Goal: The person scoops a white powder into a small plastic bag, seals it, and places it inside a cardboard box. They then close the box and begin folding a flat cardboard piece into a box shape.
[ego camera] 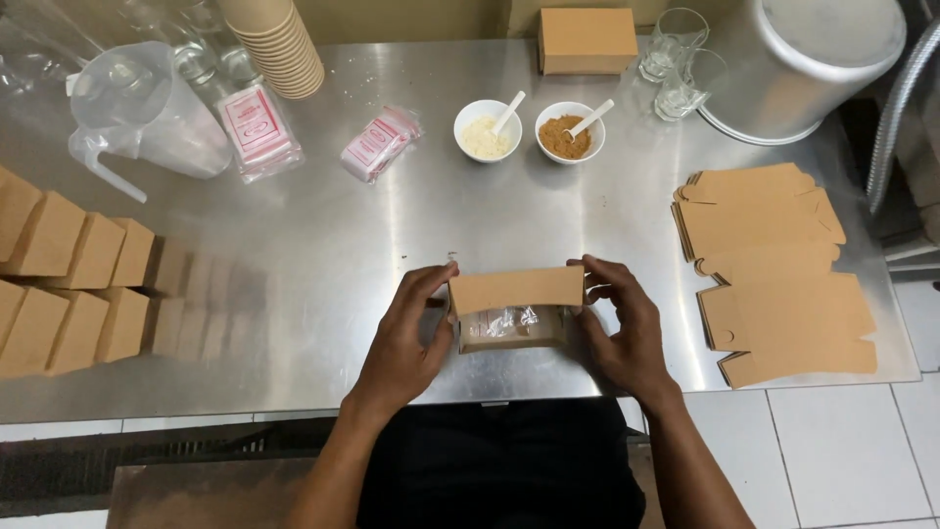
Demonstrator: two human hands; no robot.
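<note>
Both hands hold a small box near the table's front edge.

Your left hand and right hand are both bare: no gloves, rings or wristbands show. Your forearms are uncovered from wrist to the lower frame edge, so no sleeve is visible on either arm; whether one begins higher up cannot be told. Your fingernails are short and unpainted where they show. Between your arms, you wear a plain black garment with no visible pattern, buttons or markings; its cut cannot be determined.
</note>
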